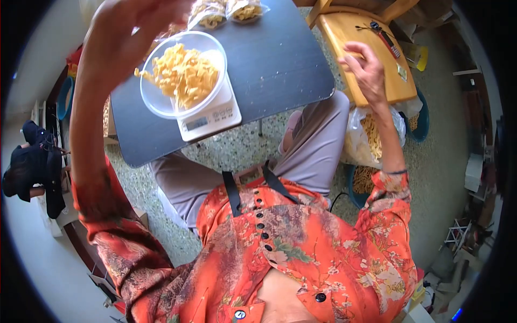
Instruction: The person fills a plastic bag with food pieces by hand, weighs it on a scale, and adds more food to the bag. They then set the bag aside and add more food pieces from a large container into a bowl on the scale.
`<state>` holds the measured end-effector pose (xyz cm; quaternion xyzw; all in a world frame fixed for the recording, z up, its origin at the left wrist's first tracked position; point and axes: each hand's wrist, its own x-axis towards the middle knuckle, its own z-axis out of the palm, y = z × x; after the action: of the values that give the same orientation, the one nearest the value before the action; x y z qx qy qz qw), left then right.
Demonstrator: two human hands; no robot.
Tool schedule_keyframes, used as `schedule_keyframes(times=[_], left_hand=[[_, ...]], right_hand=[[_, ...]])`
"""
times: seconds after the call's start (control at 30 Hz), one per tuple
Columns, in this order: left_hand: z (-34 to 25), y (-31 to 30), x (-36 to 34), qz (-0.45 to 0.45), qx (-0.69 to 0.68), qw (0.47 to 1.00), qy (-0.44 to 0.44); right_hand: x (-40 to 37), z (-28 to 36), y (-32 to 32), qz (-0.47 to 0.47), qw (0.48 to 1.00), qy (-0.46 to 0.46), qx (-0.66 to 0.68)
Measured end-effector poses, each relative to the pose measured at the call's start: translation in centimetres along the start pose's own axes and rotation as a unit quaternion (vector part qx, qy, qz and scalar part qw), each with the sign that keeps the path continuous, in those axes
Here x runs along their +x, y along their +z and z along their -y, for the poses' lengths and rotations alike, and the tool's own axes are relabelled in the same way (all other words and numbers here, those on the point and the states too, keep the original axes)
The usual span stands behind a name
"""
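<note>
A clear round plastic bowl point(146, 95) with yellowish dried pieces point(184, 75) heaped in it stands on a white kitchen scale point(228, 111), whose display is too small to read. My left hand point(126, 40) is raised at the upper left, above the bowl's far left side. Its fingers are blurred and partly cut off by the top edge, so what they hold, if anything, is hidden. My right hand point(367, 72) hovers beside the dark table, over the edge of a wooden chair point(353, 32). Its fingers are loosely bent and apart, with nothing seen in them.
Filled clear bags point(245, 11) lie at the far side of the dark table point(269, 64). A red-and-black tool point(389, 44) rests on the chair. Right of my knee are a plastic bag of dried pieces point(370, 137) and a blue basin point(351, 185). Another person point(35, 167) is at the far left.
</note>
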<state>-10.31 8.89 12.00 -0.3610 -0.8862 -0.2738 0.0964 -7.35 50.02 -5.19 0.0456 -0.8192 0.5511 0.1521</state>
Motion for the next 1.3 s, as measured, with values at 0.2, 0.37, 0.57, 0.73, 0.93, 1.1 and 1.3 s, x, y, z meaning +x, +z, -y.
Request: schedule_keyframes(times=[0.2, 0.37, 0.57, 0.73, 0.93, 1.1, 1.3], left_hand=[[-4.8, 8.9, -10.8, 0.218, -0.248, 0.944, -0.009], [1.1, 28.6, -20.7, 0.277, -0.219, 0.928, -0.117], [4.8, 35.9, -23.9, 0.378, -0.032, 0.899, -0.22], [7.3, 36.4, -25.2, 0.305, -0.077, 0.922, -0.227], [7.0, 36.0, -23.6, 0.342, -0.097, 0.885, -0.3], [7.6, 36.5, -23.9, 0.343, -0.103, 0.887, -0.291], [6.7, 36.3, -23.5, 0.355, -0.1, 0.875, -0.313]], right_hand=[[-8.9, -4.6, -6.1, -0.088, 0.976, 0.185, -0.076], [-15.3, -11.4, -7.4, -0.052, 0.967, 0.232, -0.091], [-17.4, -15.4, -13.0, -0.145, 0.937, 0.239, -0.21], [-18.7, -18.6, -15.7, -0.109, 0.918, 0.174, -0.339], [-15.1, -22.7, -15.3, -0.041, 0.9, 0.224, -0.372], [-11.7, -26.3, -14.0, -0.064, 0.893, 0.193, -0.402], [-11.0, -30.5, -11.9, -0.13, 0.871, 0.175, -0.441]])
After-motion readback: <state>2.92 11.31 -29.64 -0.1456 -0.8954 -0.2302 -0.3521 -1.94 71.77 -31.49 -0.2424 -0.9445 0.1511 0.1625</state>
